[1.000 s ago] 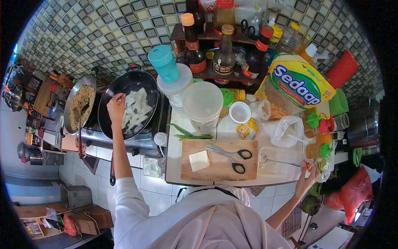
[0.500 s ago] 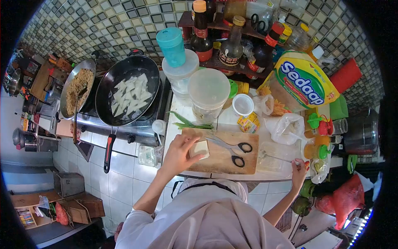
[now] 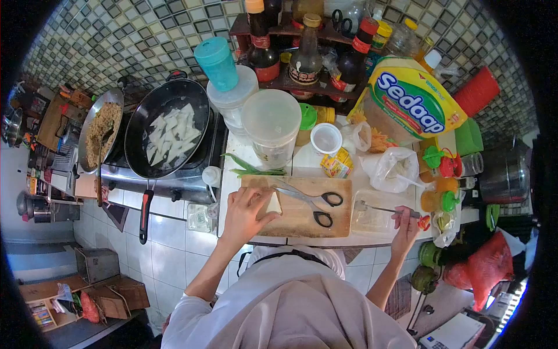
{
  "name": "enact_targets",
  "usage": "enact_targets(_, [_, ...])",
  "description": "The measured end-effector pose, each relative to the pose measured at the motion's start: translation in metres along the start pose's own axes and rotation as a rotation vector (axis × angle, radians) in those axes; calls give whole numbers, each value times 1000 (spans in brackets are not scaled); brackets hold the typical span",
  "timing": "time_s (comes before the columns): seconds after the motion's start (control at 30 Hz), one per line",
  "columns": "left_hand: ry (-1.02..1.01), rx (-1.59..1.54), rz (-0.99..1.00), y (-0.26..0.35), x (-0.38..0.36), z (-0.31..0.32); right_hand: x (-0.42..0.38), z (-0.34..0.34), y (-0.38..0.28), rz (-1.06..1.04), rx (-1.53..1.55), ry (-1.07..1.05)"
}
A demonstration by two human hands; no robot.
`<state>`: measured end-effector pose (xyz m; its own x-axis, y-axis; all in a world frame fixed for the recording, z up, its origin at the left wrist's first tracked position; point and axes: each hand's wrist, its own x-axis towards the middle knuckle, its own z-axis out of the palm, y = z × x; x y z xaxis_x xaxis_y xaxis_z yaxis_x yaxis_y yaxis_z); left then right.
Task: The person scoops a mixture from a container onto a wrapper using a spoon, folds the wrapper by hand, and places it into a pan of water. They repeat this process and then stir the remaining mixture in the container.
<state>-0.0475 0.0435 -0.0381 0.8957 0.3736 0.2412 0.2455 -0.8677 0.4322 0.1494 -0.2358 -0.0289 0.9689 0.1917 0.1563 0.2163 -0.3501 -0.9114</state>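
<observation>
My left hand is over the left part of a wooden cutting board, thumb and fingers closed around a white block that looks like tofu. Part of the block is hidden under the hand. A pair of scissors with black handles lies on the board, just right of the block. My right hand grips the dark handle of a thin metal utensil. Its small head points left, over a clear plastic tray; I cannot make out what kind of utensil it is.
On the stove at left, a black frying pan holds white pieces; a wok beside it holds brown crumbly food. Behind the board stand clear canisters, a white cup and green chillies. Bottles fill a shelf; jars stand at right.
My right hand has lifted slightly and shifted left with the utensil, whose handle now shows. My left hand stays at the white block, its fingers covering more of it. The whole view has shifted slightly.
</observation>
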Motion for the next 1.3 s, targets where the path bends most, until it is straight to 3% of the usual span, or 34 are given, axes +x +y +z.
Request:
enact_targets(0.17, [21, 8, 10, 5, 1, -1, -1, -13, -2, -86, 27, 129])
enact_targets(0.67, [77, -5, 46, 1, 0, 1, -5, -37, 7, -207, -254, 59])
enact_targets(0.93, [243, -117, -24, 4, 0, 0, 5, -30, 10, -106, -233, 42])
enact_targets(1.13, [310, -297, -161, 10, -5, -2, 10, -25, 25, -75, -107, 62])
enact_targets(1.23, [290, -519, -262, 19, -5, 0, 11, -20, 30, -68, -58, 66])
enact_targets(1.3, [210, -831, -394, 20, -8, 5, 10, -15, 30, -51, -5, 62])
